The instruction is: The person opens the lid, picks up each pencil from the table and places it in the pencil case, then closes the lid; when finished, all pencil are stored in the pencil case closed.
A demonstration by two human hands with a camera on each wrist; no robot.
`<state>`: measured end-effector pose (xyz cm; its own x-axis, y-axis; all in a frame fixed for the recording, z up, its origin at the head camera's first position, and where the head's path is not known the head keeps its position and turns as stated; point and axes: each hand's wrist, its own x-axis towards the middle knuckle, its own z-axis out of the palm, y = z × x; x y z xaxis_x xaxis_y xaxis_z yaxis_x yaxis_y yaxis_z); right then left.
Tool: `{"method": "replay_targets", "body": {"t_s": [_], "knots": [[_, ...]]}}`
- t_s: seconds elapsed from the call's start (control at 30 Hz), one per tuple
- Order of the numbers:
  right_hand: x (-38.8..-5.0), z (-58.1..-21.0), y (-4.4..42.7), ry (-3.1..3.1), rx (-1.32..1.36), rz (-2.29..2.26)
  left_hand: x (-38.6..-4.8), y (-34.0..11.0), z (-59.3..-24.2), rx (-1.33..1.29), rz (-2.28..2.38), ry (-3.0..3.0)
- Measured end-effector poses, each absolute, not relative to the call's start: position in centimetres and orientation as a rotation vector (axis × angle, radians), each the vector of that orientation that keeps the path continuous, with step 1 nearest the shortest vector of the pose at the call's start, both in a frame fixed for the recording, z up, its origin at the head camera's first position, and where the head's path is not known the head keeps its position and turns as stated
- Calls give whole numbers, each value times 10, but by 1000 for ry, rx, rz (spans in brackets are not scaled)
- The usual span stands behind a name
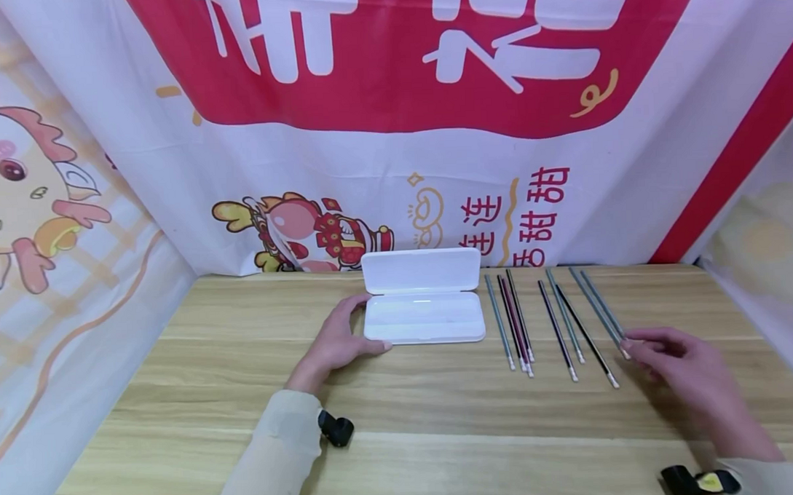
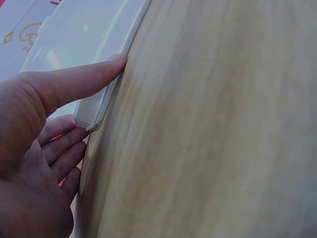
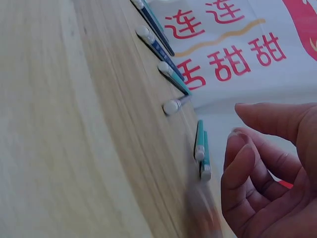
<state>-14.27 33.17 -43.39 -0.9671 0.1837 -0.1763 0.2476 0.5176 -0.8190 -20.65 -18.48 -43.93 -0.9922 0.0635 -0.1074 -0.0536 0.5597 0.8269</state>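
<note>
An open white case (image 1: 424, 319) lies on the wooden table, its lid (image 1: 421, 271) raised at the back. My left hand (image 1: 337, 339) holds its left end; in the left wrist view the thumb of that hand (image 2: 39, 124) presses the front edge of the case (image 2: 106, 89) and the fingers sit around the corner. At the right, my right hand (image 1: 686, 368) hovers by the eraser ends of two teal pencils (image 1: 600, 306). The right wrist view shows that hand (image 3: 270, 173) with bent fingers, a gap below the thumb, and nothing held.
Between the case and my right hand, several pencils lie in loose groups, among them a teal one (image 1: 499, 320), a dark red one (image 1: 513, 323) and a black one (image 1: 586, 335). A printed white and red cloth (image 1: 394, 167) hangs along the table's back edge.
</note>
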Motion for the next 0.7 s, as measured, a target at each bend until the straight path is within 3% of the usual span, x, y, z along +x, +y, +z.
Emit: {"method": "replay_targets", "body": {"t_s": [0.7], "knots": [[-146, -437, 350, 2706, 456, -1294, -204, -184, -437, -27, 1380, 2671]]}}
